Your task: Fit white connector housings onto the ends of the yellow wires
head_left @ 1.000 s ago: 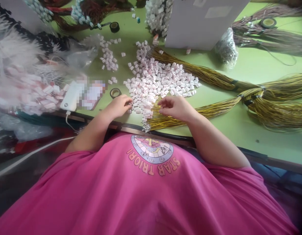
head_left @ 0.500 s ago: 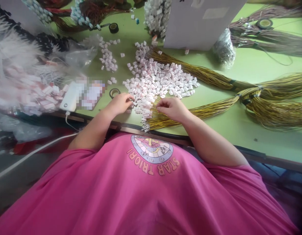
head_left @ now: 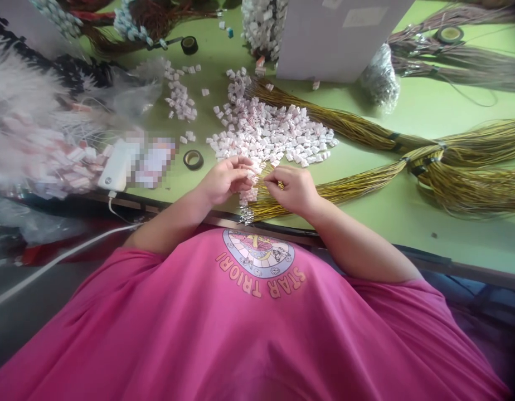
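Observation:
My left hand (head_left: 227,181) is closed in a pinch, its fingertips on a small white plastic connector (head_left: 251,176). Facing it, a short gap away, my right hand (head_left: 294,189) is also pinched, with a thin yellow wire at its fingertips; the grip itself is partly hidden. Beneath both hands lies a bundle of yellow-and-black wires (head_left: 336,191), its silvery terminal ends (head_left: 246,215) close to the table's front edge. Some wire ends carry white connectors (head_left: 249,195). Behind the hands spreads a loose pile of white connectors (head_left: 278,131).
A black tape roll (head_left: 193,160), a white power bank (head_left: 118,167) with a cable and a phone-like blurred item (head_left: 156,161) lie left. A grey box (head_left: 336,42) and a bag of metal terminals (head_left: 380,81) stand behind. More wire bundles (head_left: 470,189) are right.
My left hand has moved right from the edge of the connector pile to beside my right hand, bringing a connector. My right hand has hardly moved.

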`<action>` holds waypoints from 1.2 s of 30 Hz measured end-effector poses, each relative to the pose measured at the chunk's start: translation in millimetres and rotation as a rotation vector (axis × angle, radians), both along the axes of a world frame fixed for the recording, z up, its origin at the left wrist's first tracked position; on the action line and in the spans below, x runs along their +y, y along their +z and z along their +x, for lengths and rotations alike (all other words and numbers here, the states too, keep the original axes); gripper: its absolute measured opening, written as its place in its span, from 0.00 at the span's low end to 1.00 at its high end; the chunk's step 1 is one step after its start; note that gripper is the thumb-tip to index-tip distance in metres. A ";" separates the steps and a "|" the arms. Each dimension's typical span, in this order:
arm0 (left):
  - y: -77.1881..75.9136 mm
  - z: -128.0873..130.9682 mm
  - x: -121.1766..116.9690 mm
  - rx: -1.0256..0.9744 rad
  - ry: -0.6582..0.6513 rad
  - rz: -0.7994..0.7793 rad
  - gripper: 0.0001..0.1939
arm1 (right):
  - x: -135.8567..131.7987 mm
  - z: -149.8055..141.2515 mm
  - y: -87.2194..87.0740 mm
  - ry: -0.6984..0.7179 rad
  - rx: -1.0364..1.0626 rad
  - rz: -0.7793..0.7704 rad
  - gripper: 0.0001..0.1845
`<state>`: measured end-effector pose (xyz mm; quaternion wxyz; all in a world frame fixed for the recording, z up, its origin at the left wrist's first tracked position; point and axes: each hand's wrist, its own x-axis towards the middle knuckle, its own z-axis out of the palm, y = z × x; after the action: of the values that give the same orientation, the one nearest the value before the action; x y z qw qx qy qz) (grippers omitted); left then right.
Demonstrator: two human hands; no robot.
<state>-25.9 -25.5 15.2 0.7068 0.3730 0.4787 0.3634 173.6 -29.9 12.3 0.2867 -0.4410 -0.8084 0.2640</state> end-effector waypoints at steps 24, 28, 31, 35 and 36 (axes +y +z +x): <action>5.2 20.1 -14.7 0.399 0.025 0.423 0.06 | 0.0 -5.6 -7.0 -0.001 -0.114 0.040 0.13; 2.7 23.9 -14.3 0.393 -0.009 0.385 0.05 | 0.0 -5.1 -9.5 0.001 -0.097 0.034 0.13; -0.1 23.3 -11.2 0.402 -0.046 0.378 0.06 | 3.5 -3.1 -8.6 0.007 -0.099 0.020 0.12; -3.9 10.0 -8.9 0.627 -0.065 0.743 0.07 | 18.6 6.7 -5.9 -0.034 -0.120 -0.063 0.12; -5.7 4.7 -10.6 0.703 -0.083 0.860 0.09 | 22.2 9.8 -5.4 -0.076 -0.147 -0.055 0.11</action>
<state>-21.2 -36.1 9.5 0.3024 0.7452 0.4793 0.3515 183.4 -7.7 6.9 0.2245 -0.4973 -0.8023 0.2419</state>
